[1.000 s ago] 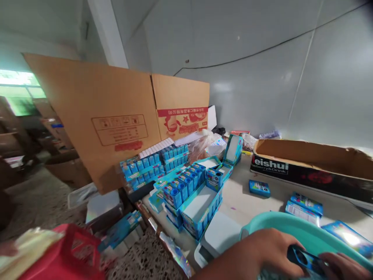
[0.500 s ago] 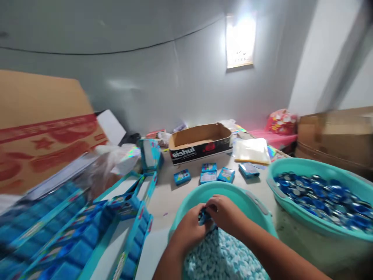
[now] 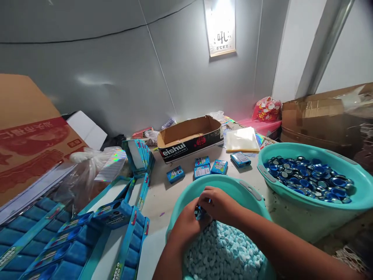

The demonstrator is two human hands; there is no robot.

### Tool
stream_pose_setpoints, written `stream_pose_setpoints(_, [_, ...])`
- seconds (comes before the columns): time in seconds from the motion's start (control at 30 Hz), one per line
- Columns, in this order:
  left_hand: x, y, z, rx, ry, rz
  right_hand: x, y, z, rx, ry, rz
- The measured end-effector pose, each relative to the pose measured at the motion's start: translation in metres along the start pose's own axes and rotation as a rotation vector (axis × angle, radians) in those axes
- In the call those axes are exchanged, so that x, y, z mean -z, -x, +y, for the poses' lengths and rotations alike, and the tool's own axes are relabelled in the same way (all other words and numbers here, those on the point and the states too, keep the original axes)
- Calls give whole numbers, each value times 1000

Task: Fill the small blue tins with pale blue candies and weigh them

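Over a turquoise tub of pale blue candy-like pieces, both hands are close together. My left hand is closed around a small shiny blue item, mostly hidden by the fingers. My right hand has its fingers bent and closed at the top of that item; whether it grips anything else is hidden. Just beyond the tub lie several small blue printed boxes, among them one box on the left and one box on the right.
On the right stands a second turquoise tub with blue and silver round caps. Display trays of blue boxes fill the left. An open black carton, clear plastic sheets and large cardboard boxes are farther back.
The camera view has shifted, so the scene sits further left and a little higher. Both hands stay together over the tub, with the right fingers slightly repositioned on the blue item.
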State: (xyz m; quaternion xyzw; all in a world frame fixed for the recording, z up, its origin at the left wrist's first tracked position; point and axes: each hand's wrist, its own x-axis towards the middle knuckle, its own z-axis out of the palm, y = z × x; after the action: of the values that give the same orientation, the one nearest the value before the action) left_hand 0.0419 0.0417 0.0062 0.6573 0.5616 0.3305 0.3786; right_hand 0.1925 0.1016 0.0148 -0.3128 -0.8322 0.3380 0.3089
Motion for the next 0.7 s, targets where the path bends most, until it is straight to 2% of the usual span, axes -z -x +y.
stream_pose_setpoints(0.13, [-1, 4, -2, 7, -57, 91, 3, -2, 0, 6, -19, 136])
stream_pose_setpoints(0.23, [0, 6, -3, 30, -60, 290, 6, -2, -1, 39, -21, 246])
stream_pose_setpoints(0.3, [1, 6, -3, 28, -33, 466, 8, 0, -2, 12, -13, 235])
stream_pose_setpoints(0.4, [2, 7, -1, -14, -38, 660, 8, 3, -2, -64, 2, 119])
stream_pose_setpoints(0.57, [6, 13, 5, -30, -93, 861, 1, 8, 3, -272, 48, -83])
stream_pose_setpoints(0.63, [12, 20, 6, -50, -138, 927, -3, 12, 7, -283, 148, -182])
stream_pose_setpoints(0.7, [22, 31, 6, -88, -268, 975, -6, 19, 8, -231, 273, -345])
